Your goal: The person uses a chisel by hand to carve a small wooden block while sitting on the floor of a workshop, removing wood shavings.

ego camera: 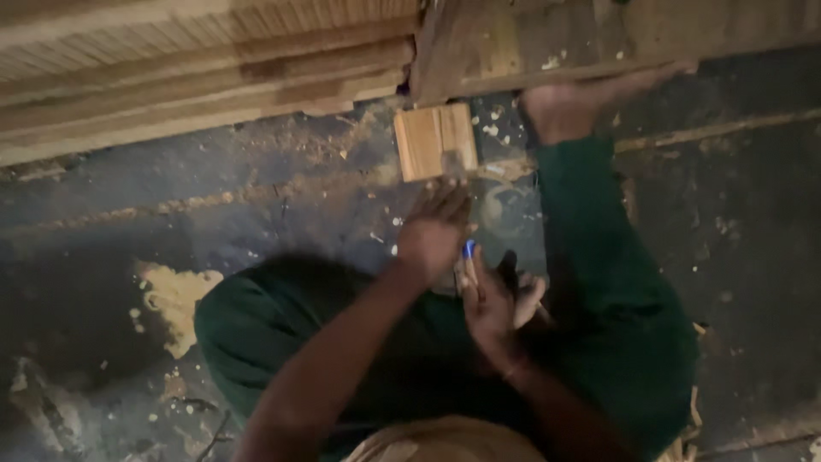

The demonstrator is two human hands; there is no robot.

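Note:
A small square wooden block (434,139) lies on the dark floor just below a long plank (547,43). My left hand (432,233) reaches forward, and its fingertips touch the block's near edge; the fingers are stretched out, not wrapped around it. Just behind it, my right hand (489,301) is closed around a thin pen-like stick with a blue tip (469,250), along with a dark object (508,272) that is too blurred to identify. Both hands hover over my green-trousered legs (599,282).
My bare foot (569,103) presses against the plank's edge. More long wooden boards (171,77) are stacked at the upper left. The floor (111,214) is dark, strewn with wood chips, with a pale sawdust patch (175,299) on the left.

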